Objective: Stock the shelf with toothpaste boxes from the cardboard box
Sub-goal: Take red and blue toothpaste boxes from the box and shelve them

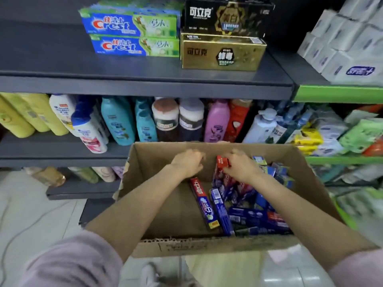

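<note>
Reaching into the cardboard box (163, 248), both hands work among the toothpaste boxes (255, 216): long narrow cartons, mostly dark blue with red ends, piled loosely on the box's right side, some flat, some leaning. One red-and-blue carton (204, 204) lies flat alone near the middle of the box floor, another blue one just beside it. Right hand (240, 168) grips the red top end of an upright toothpaste box (222, 162), fingers curled round it; carton stands on end against the pile, directly under and left of that grip. Left hand (189, 162) hovers over the bare left part of the box, fingers curled inward, holding nothing visible; well apart from the flat cartons below it. Both forearms extend forward and down, bare, with pale pink sleeves (68, 264) pushed up. On the upper shelf (145, 88) sit two stacked Crest cartons (132, 36) beside a black box (226, 17) stacked on a gold box (222, 51). Shelf below holds shampoo bottles (118, 121). Tissue packs (348, 42) on the right.
</note>
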Available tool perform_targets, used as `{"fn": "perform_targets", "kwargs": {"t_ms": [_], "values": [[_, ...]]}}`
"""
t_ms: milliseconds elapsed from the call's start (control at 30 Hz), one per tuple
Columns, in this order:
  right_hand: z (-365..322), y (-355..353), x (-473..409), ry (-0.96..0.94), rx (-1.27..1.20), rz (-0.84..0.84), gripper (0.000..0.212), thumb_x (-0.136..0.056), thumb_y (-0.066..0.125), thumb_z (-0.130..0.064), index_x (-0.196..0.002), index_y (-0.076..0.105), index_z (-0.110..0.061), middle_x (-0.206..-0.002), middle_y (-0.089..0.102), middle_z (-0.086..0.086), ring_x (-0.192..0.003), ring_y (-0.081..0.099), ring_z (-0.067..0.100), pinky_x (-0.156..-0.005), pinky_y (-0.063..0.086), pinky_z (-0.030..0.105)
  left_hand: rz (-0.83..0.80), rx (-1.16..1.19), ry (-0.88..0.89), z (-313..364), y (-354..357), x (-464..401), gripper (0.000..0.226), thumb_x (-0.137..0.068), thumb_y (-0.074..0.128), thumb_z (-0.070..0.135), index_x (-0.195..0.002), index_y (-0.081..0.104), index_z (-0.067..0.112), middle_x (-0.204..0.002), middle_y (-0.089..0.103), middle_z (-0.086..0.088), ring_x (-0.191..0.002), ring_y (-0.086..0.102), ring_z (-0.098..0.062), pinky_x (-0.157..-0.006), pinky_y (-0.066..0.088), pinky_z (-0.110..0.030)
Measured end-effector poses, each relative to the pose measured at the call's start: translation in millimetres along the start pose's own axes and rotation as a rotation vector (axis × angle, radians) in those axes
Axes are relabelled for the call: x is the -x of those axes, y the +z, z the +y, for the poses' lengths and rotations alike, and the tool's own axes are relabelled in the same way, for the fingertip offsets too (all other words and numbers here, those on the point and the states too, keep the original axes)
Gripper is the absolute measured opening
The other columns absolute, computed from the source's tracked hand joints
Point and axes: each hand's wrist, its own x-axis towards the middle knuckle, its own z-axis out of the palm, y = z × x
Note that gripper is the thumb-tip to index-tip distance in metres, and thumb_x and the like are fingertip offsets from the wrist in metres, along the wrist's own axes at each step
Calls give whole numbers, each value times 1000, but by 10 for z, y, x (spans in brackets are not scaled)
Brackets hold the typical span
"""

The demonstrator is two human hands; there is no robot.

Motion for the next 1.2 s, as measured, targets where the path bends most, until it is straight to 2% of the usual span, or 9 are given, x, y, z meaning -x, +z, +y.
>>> {"fn": "perform_targets", "kwargs": {"t_ms": [133,267,400,567,667,767,867,1067,1200], "values": [[137,239,-112,12,26,-102,62,-89,59,-34,-143,34,-15,-139,38,12,-131,37,32,-106,37,42,-229,-75,-41,-2,509,-230,37,-90,53,17,-127,53,14,-132,54,-11,-122,52,-30,-100,45,-40],[139,377,-228,8,105,100,63,-82,65,-41,-132,41,-10,-130,40,12,-123,40,30,-101,38,42,-359,-241,26,-79,920,-351,44,-92,54,19,-135,46,14,-138,48,-8,-127,45,-27,-102,42,-41],[62,543,-332,31,204,203,65,-78,72,-33,-127,40,-5,-129,40,16,-122,38,31,-99,38,41,-395,-475,119,-132,1279,-372,51,-95,49,21,-144,34,22,-149,34,-5,-136,31,-24,-107,30,-39],[113,568,-374,43,165,191,69,-76,75,-35,-125,37,-5,-125,50,17,-120,42,32,-97,40,41,-335,-583,153,-206,1324,-447,43,-95,49,22,-137,45,19,-143,40,-6,-133,34,-23,-106,30,-34],[92,478,-301,86,13,190,67,-75,76,-32,-124,39,-6,-124,50,18,-117,44,34,-96,41,43,-347,-405,56,-307,1115,-330,48,-92,55,24,-137,41,16,-140,44,-6,-131,38,-25,-103,35,-36],[3,340,-217,126,-301,270,65,-72,79,-25,-122,40,-11,-123,48,17,-112,48,32,-94,43,42,-346,-217,-88,-394,774,-132,47,-85,66,29,-127,48,14,-133,51,-9,-124,46,-28,-97,40,-41],[-164,217,-127,92,-525,324,58,-69,81,-21,-114,46,-15,-118,48,11,-101,46,21,-87,38,29,-289,-28,-229,-406,428,118,47,-81,70,33,-120,56,12,-124,57,-11,-112,56,-29,-90,48,-39],[-750,-34,70,6,-640,366,55,-66,83,-26,-116,60,-19,-112,58,9,-102,58,25,-93,47,38,157,403,-214,-503,-285,643,59,-68,82,29,-111,46,12,-96,61,-4,-93,60,-22,-76,48,-30],[-1244,-326,250,4,-786,425,63,-69,81,-22,-124,51,-16,-119,62,4,-106,60,17,-93,51,37,380,723,-200,-644,-744,1042,64,-63,86,33,-109,44,19,-92,59,5,-79,59,-7,-64,49,-18]]}}
